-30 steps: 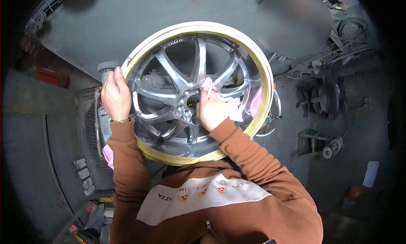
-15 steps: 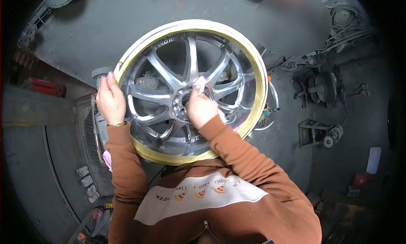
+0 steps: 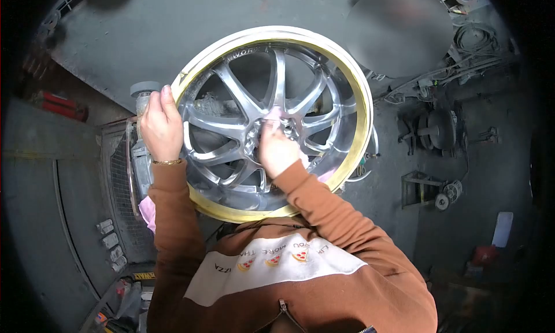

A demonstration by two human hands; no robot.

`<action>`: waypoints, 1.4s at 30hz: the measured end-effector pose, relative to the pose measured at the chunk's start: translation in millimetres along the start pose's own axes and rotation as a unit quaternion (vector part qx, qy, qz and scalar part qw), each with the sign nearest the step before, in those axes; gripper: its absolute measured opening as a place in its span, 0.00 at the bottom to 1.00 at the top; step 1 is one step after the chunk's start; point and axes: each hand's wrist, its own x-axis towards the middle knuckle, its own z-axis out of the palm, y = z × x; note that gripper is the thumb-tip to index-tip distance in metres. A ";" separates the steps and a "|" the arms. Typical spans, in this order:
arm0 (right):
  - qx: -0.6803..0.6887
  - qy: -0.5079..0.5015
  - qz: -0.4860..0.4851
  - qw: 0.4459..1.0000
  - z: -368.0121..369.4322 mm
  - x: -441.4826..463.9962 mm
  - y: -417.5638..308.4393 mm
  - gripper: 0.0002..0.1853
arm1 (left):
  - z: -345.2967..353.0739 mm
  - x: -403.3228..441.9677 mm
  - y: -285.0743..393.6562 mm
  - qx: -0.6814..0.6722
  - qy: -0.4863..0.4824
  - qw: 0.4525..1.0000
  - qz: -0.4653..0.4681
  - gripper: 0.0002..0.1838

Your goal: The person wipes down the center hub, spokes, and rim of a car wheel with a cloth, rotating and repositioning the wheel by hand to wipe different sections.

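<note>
A silver multi-spoke wheel rim (image 3: 277, 73) with yellow tape (image 3: 365, 113) round its lip faces me at chest height. My left hand (image 3: 162, 125) grips the rim's left edge, thumb up and fingers round the outside. At the hub, my right hand (image 3: 278, 148) presses a pale pink cloth (image 3: 276, 113) against the metal with closed fingers. Part of that cloth shows beside the wrist; the rest is hidden by the hand. The lug holes lie partly behind my fingers.
Behind my left hand stands a grey metal machine (image 3: 141, 160) with a round cap. A pink cloth (image 3: 148, 211) hangs below it. Wheeled equipment (image 3: 433, 131) and a metal frame (image 3: 422, 188) stand at the right, cables (image 3: 474, 38) upper right. A bag of items (image 3: 130, 298) lies lower left.
My right hand has moved slightly left and down with the cloth, from the spoke's base onto the hub. My left hand keeps its hold on the rim.
</note>
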 end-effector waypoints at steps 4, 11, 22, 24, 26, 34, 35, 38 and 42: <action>0.009 0.044 -0.020 0.999 10.6 -4.0 -5.9 0.33 | -3.6 0.6 0.9 -0.041 -0.017 0.999 -0.020 0.19; 0.000 0.036 0.000 0.999 24.0 2.9 -5.7 0.30 | 1.3 -0.3 0.2 -0.005 0.007 1.000 0.000 0.20; 0.066 0.000 0.063 0.996 9.9 1.2 -7.5 0.31 | 0.7 -0.3 3.8 -0.008 0.004 1.000 -0.002 0.21; 0.077 0.024 0.050 0.995 10.6 1.8 -8.3 0.29 | -0.7 -0.5 0.9 -0.017 -0.002 1.000 -0.018 0.20; 0.085 0.027 0.070 0.994 17.9 -6.0 6.8 0.29 | -1.8 -0.6 0.7 -0.021 -0.008 1.000 -0.019 0.20; 0.061 0.017 0.038 0.997 9.9 3.7 -13.4 0.32 | 1.1 0.0 -1.5 -0.008 0.000 1.000 -0.017 0.20; 0.073 0.018 0.036 0.996 9.2 3.0 -11.3 0.32 | 1.0 0.5 -1.9 -0.007 -0.003 1.000 -0.016 0.20; 0.107 -0.007 0.108 0.988 8.7 -6.4 14.5 0.31 | -0.3 1.1 -3.4 -0.014 -0.021 0.999 -0.035 0.20; 0.114 0.036 0.071 0.990 15.8 -0.2 1.3 0.29 | 3.7 -0.7 -4.1 0.010 -0.005 1.000 -0.018 0.21</action>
